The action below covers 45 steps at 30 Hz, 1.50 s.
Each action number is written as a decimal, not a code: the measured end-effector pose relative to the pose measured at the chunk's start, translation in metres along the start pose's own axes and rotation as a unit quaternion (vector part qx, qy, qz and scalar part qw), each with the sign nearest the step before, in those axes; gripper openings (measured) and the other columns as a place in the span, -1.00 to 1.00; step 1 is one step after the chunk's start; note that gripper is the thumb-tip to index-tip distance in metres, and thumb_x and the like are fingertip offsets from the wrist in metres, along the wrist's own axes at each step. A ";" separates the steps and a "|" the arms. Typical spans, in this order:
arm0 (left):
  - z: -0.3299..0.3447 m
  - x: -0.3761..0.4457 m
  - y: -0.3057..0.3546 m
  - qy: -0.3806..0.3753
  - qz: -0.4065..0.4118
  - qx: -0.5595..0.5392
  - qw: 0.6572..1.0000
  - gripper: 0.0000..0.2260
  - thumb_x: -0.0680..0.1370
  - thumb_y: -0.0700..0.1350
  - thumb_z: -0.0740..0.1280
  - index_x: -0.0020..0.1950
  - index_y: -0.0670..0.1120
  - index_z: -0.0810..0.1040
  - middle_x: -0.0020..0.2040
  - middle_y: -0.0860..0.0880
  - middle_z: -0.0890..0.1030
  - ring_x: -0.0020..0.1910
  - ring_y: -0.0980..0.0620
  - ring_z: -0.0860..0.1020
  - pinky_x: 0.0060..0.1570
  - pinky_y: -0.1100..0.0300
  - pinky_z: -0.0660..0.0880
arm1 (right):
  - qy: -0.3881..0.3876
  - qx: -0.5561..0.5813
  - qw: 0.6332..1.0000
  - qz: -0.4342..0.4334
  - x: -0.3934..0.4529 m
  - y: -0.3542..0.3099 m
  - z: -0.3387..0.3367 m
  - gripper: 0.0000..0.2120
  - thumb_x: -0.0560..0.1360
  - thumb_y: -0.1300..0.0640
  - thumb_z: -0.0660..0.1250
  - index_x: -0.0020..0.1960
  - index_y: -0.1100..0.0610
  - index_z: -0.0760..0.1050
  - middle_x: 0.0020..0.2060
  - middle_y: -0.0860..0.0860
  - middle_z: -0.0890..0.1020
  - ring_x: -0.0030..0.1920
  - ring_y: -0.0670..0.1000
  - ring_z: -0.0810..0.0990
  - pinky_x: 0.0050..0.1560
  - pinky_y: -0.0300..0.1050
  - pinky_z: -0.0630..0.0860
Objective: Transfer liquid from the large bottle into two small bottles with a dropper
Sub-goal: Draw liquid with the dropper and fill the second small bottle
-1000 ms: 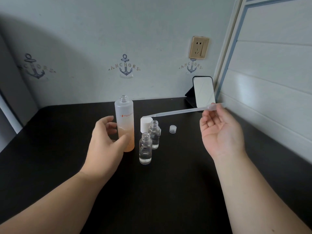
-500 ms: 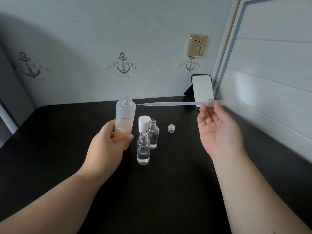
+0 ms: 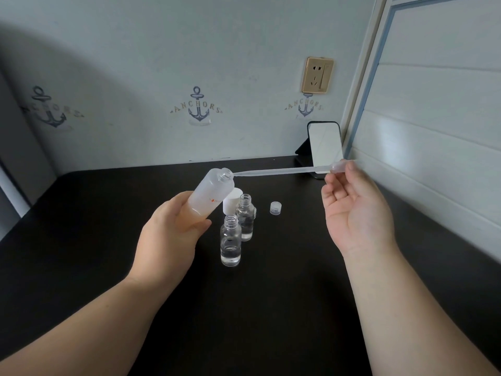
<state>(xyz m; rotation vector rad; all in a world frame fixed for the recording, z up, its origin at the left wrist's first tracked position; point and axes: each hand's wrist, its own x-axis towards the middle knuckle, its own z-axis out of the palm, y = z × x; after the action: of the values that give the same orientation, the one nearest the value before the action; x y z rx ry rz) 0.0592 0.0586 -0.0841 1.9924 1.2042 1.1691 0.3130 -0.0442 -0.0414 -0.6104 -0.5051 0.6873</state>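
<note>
Read "ANCHORS" in tan capitals across an anchor print [image 3: 200, 107] on the wall, beyond and above the left hand [image 3: 173, 234]. Same word, partly hidden under a wall socket [image 3: 317, 75], on a second anchor print [image 3: 305, 107] beyond the right hand [image 3: 355, 213]. A third anchor print [image 3: 50, 111], far to the left of the left hand, too blurred to read. On the big bottle [image 3: 210, 195] gripped by the left hand, a small red mark with orange letters, only an "m" made out, the rest cut off by the bottle's curve.
</note>
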 end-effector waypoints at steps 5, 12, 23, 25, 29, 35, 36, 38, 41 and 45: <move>-0.001 0.002 -0.004 0.020 0.002 0.029 0.999 -0.63 0.50 -0.07 0.47 0.23 0.25 0.52 -0.01 0.25 0.55 -0.01 0.19 0.50 -0.14 0.33 0.34 | 0.007 -0.033 0.999 0.003 -0.002 -0.003 0.001 -0.83 0.56 0.22 0.37 -0.17 0.11 0.68 -0.21 0.01 0.70 -0.29 -0.06 0.61 -0.25 -0.25 0.53; 0.000 0.003 -0.005 0.031 0.015 0.059 0.998 -0.56 0.47 -0.11 0.50 0.31 0.16 0.56 0.04 0.28 0.51 0.01 0.27 0.41 -0.04 0.41 0.30 | -0.073 -0.093 0.993 -0.015 -0.005 0.001 0.006 -0.82 0.50 0.25 0.38 -0.20 0.09 0.70 -0.19 0.03 0.71 -0.27 -0.05 0.60 -0.21 -0.25 0.53; 0.002 0.001 -0.005 0.013 0.037 0.072 0.997 -0.51 0.47 -0.15 0.51 0.37 0.10 0.54 0.15 0.24 0.49 0.18 0.15 0.44 0.19 0.25 0.32 | -0.135 -0.219 0.966 -0.002 -0.025 0.028 0.026 -0.90 0.45 0.21 0.44 -0.17 0.07 0.72 -0.12 0.13 0.74 -0.18 0.04 0.71 -0.14 -0.19 0.59; 0.002 0.001 -0.004 0.008 0.038 0.076 0.996 -0.51 0.47 -0.15 0.52 0.37 0.09 0.55 0.18 0.20 0.52 0.23 0.10 0.46 0.23 0.21 0.35 | -0.142 -0.240 0.960 -0.004 -0.028 0.031 0.027 -0.90 0.45 0.21 0.44 -0.16 0.07 0.72 -0.12 0.13 0.75 -0.17 0.06 0.72 -0.13 -0.18 0.59; 0.002 0.001 -0.002 0.010 0.044 0.076 0.996 -0.52 0.46 -0.16 0.51 0.36 0.08 0.55 0.17 0.21 0.51 0.23 0.08 0.47 0.24 0.20 0.36 | -0.151 -0.254 0.955 -0.001 -0.029 0.033 0.027 -0.91 0.48 0.22 0.44 -0.11 0.09 0.72 -0.09 0.14 0.74 -0.14 0.08 0.72 -0.12 -0.20 0.59; 0.003 0.002 -0.004 0.019 0.035 0.072 0.997 -0.50 0.47 -0.15 0.51 0.37 0.12 0.53 0.13 0.28 0.46 0.16 0.19 0.42 0.19 0.26 0.30 | -0.142 -0.216 0.966 0.010 -0.028 0.032 0.026 -0.90 0.48 0.20 0.44 -0.04 0.15 0.70 -0.05 0.17 0.73 -0.10 0.09 0.71 -0.07 -0.14 0.59; 0.002 0.002 -0.004 0.020 0.035 0.073 0.997 -0.50 0.47 -0.14 0.51 0.38 0.12 0.53 0.13 0.28 0.46 0.16 0.19 0.41 0.18 0.26 0.30 | -0.139 -0.208 0.968 0.011 -0.027 0.031 0.026 -0.90 0.48 0.19 0.44 -0.04 0.13 0.71 -0.05 0.17 0.74 -0.10 0.09 0.71 -0.08 -0.15 0.59; 0.002 0.002 -0.005 0.021 0.032 0.071 0.997 -0.51 0.47 -0.14 0.51 0.37 0.12 0.53 0.13 0.27 0.46 0.16 0.18 0.43 0.19 0.25 0.31 | -0.134 -0.198 0.971 0.014 -0.026 0.029 0.025 -0.91 0.47 0.15 0.45 -0.06 0.09 0.73 -0.06 0.14 0.74 -0.10 0.07 0.71 -0.09 -0.18 0.59; 0.002 0.003 -0.005 0.019 0.026 0.067 0.997 -0.51 0.47 -0.13 0.50 0.37 0.13 0.53 0.11 0.27 0.47 0.14 0.18 0.42 0.17 0.26 0.32 | -0.125 -0.185 0.975 0.016 -0.023 0.025 0.023 -0.91 0.46 0.09 0.48 -0.08 0.07 0.73 -0.08 0.09 0.74 -0.11 0.05 0.71 -0.09 -0.20 0.59; 0.003 0.004 -0.006 0.024 0.022 0.065 0.997 -0.51 0.48 -0.12 0.50 0.38 0.14 0.53 0.10 0.28 0.46 0.13 0.21 0.40 0.16 0.26 0.30 | -0.123 -0.162 0.979 0.020 -0.019 0.020 0.020 -0.90 0.45 0.07 0.46 -0.10 0.07 0.73 -0.08 0.07 0.74 -0.09 0.04 0.69 -0.08 -0.19 0.59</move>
<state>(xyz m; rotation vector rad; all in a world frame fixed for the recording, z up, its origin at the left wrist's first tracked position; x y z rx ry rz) 0.0596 0.0647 -0.0886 2.1082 1.2965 1.1930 0.2795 -0.0383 -0.0450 -0.8469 -0.8482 0.7294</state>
